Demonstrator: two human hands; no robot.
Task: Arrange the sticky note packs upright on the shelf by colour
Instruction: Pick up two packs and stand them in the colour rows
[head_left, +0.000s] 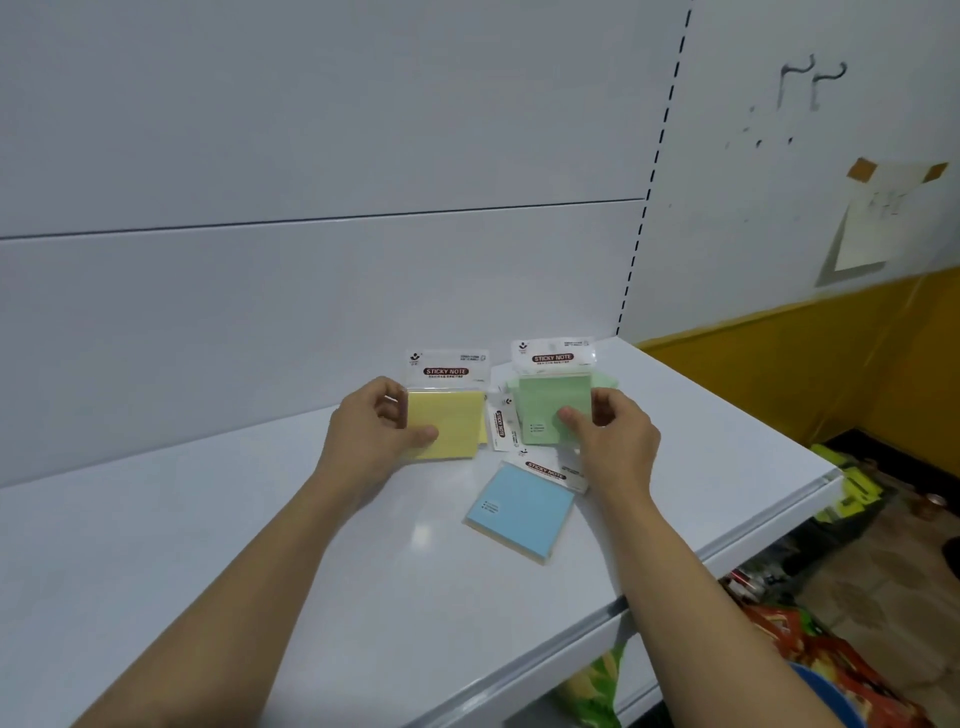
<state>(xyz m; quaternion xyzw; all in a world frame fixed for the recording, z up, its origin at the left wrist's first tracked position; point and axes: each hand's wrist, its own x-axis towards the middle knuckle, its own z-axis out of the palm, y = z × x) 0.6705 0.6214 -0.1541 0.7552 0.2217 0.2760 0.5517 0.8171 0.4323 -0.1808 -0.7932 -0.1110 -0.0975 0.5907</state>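
My left hand grips a yellow sticky note pack by its left edge, thumb on the front, holding it upright above the white shelf. My right hand pinches a green sticky note pack at its lower right corner and also holds it upright. A blue pack lies flat on the shelf in front of them. Between the yellow and green packs another pack's white label shows, its body mostly hidden. More green shows behind the held green pack.
The shelf's white back panel rises just behind the packs. The shelf's right edge drops to a floor with colourful packets and yellow-green items. A paper sheet is taped to the right wall.
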